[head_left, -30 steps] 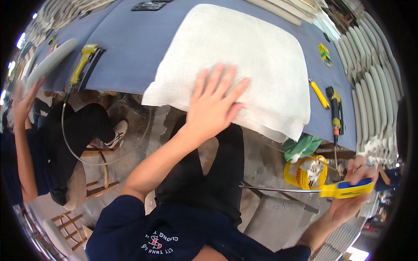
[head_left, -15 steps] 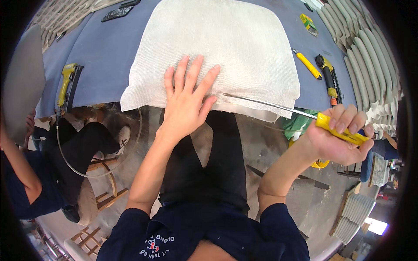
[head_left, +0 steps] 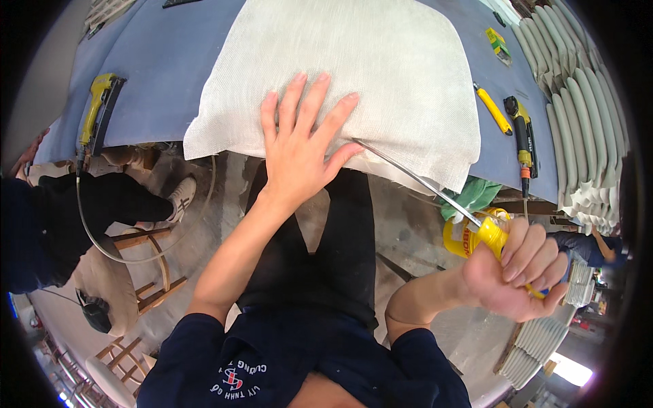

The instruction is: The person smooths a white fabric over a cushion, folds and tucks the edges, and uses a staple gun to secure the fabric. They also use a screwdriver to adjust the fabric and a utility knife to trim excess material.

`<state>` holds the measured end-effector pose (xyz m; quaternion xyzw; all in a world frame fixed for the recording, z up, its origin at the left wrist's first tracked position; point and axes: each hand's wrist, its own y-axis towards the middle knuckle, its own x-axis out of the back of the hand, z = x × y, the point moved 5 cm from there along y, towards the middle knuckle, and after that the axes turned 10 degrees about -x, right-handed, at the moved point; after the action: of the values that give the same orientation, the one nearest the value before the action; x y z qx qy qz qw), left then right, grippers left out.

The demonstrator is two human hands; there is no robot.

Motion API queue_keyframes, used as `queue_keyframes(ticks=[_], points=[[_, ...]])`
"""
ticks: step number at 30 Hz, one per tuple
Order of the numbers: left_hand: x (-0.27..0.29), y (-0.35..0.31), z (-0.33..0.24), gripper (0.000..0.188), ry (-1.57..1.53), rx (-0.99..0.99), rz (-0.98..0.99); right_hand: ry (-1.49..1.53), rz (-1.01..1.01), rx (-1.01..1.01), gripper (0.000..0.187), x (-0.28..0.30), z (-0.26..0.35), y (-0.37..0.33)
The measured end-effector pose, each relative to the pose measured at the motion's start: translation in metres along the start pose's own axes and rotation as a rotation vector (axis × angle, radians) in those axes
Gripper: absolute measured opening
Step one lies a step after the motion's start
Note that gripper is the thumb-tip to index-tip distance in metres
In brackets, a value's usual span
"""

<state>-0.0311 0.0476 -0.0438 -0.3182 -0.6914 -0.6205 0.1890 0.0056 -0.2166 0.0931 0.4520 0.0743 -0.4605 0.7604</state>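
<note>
We see white woven-cloth panel (head_left: pixel 388 75), lying flat, rounded at right, across upper centre of frame. We see tool (head_left: pixel 491 235): yellow handle, lower right; slim metal shaft slanting up leftward, tip at panel's lower edge.

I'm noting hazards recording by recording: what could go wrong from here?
The screwdriver-like tool in the right hand has its tip right by the thumb of the left hand, so a slip might jab it. The tip also appears to meet the white woven fabric, which a hard push could snag or tear.
</note>
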Motion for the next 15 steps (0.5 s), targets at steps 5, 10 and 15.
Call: queue_keyframes(ticks=[5,10,15], points=[[-0.003,-0.001,0.002,0.069,0.017,-0.004,-0.007,-0.045,-0.076,0.111,0.04,0.005,0.002,-0.015],[-0.002,-0.003,0.005,0.064,0.017,0.026,0.032,-0.141,0.021,0.232,0.033,-0.022,0.001,-0.039],[-0.009,-0.008,-0.001,0.062,0.115,-0.014,0.046,-0.063,0.167,0.388,0.04,-0.055,-0.024,-0.044]])
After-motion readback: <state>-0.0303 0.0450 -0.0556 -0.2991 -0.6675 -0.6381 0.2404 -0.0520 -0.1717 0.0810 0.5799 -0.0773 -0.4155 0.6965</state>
